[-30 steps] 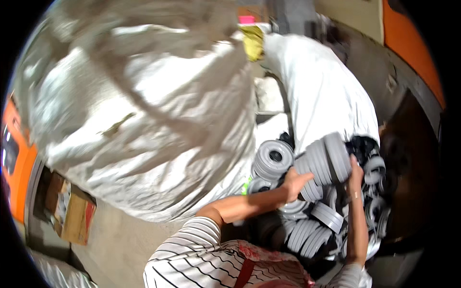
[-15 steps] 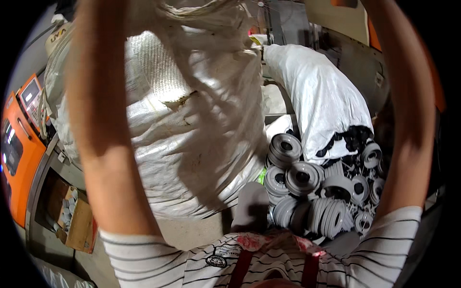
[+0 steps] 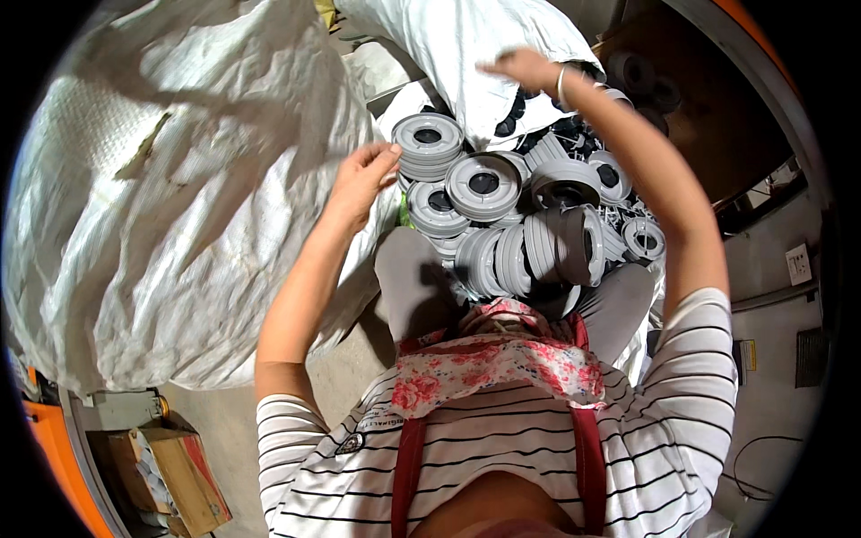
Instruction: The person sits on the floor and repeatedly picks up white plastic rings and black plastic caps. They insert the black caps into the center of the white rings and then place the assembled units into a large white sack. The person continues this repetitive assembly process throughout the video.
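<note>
My left hand is beside a stack of grey ring-shaped plastic parts with dark centres. Its fingers are loosely bent, nothing shows in them, and I cannot tell whether the fingertips touch the stack. My right hand, with a pale band at the wrist, hangs over the mouth of a white woven sack. Motion smears its fingers, which point left. Black pieces lie at the sack's mouth. More grey rings stand in stacks, and a row of them lies on its side between my knees.
A huge white woven bulk bag fills the left side. An open cardboard box with grey pieces stands at the lower left by an orange machine. Small grey parts lie loose among the rings. A wall socket is at the right.
Both arms have come down from high above the bulk bag, and both hands are now in view near the rings and the sack. The view has tilted down and turned right.
</note>
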Tool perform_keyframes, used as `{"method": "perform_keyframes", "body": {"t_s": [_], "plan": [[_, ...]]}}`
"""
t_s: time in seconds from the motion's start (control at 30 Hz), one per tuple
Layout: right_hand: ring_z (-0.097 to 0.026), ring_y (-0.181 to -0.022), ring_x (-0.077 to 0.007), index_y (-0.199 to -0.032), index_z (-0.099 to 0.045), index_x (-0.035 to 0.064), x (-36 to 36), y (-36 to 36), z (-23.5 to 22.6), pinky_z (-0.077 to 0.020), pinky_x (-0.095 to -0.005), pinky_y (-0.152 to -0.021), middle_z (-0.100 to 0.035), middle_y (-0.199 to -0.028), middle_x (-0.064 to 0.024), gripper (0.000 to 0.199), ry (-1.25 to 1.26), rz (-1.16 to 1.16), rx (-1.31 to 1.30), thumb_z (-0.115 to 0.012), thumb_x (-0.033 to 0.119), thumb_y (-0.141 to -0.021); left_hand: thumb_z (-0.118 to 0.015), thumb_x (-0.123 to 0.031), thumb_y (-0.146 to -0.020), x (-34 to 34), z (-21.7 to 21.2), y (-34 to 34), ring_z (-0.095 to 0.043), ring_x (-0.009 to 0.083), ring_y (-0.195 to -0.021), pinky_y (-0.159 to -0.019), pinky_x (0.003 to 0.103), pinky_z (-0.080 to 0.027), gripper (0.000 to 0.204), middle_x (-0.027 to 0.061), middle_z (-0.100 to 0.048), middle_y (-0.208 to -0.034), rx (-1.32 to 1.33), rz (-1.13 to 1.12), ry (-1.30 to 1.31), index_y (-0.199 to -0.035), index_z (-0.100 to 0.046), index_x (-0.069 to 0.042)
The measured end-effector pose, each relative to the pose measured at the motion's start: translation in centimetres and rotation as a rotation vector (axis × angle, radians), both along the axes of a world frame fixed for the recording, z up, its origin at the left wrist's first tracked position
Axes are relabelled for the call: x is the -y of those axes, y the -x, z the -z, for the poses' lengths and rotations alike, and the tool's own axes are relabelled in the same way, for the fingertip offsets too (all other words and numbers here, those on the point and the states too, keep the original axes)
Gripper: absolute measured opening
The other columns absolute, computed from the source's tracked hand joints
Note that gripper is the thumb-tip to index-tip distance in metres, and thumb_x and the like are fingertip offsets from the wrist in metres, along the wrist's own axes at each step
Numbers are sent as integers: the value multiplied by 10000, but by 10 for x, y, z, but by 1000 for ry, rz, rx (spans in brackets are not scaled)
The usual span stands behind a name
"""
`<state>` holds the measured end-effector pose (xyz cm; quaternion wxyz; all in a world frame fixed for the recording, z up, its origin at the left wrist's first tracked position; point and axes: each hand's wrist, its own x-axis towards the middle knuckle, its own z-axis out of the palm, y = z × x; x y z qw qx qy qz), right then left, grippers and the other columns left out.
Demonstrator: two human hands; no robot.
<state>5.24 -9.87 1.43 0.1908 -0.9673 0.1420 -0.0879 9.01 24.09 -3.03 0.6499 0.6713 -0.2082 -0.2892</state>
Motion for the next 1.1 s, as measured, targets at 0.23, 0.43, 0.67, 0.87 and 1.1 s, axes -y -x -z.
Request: {"method": "perform_keyframes", "body": {"t_s": [0.23, 0.43, 0.67, 0.87, 1.1], "plan": [[-624, -1014, -362, -1023, -590, -182, 0, 36, 199, -491, -367, -873, -613, -1054, -322, 908, -208, 254, -206, -686, 652, -676, -631, -477, -835, 89, 132, -78, -301, 355, -1342, -1061, 513, -290, 844, 212, -279, -1471, -421, -73, -66, -1436, -272, -7], [-646, -930, -328, -978, -653, -100, -4, 37, 209, -507, -356, -826, -652, -994, -263, 709, -255, 157, -303, -805, 456, -566, -434, -642, -874, 104, 177, -112, -303, 336, -1351, -1094, 472, -266, 865, 171, -273, -1492, -584, -93, 101, -1462, -224, -42], [-669, -799, -268, -1021, -607, -119, -2, -2, 138, -524, -335, -749, -662, -951, -231, 778, -1043, 312, 180, -774, 528, -624, -372, -639, -904, 84, 228, -144, -552, 240, -1071, -870, 402, -459, 708, 95, -497, -1337, -653, -200, -61, -1378, -410, -115], [-518, -1180, -374, -1394, -341, -19, 2, -65, 197, -407, -355, -993, -522, -1246, -303, 1001, -512, 287, 209, -735, 532, -658, -476, -757, -774, 100, 234, -129, -433, 177, -689, -635, 321, -465, 845, 64, -567, -1053, -601, -215, -321, -1279, -483, -79], [-526, -1161, -278, -1374, -431, 35, -5, -55, 204, -436, -343, -943, -486, -1329, -219, 793, -1057, 209, 247, -742, 395, -741, -623, -581, -785, 92, 242, -136, -562, 310, -1038, -900, 473, -472, 764, 137, -507, -1238, -681, -160, -44, -1319, -447, -63]]}}
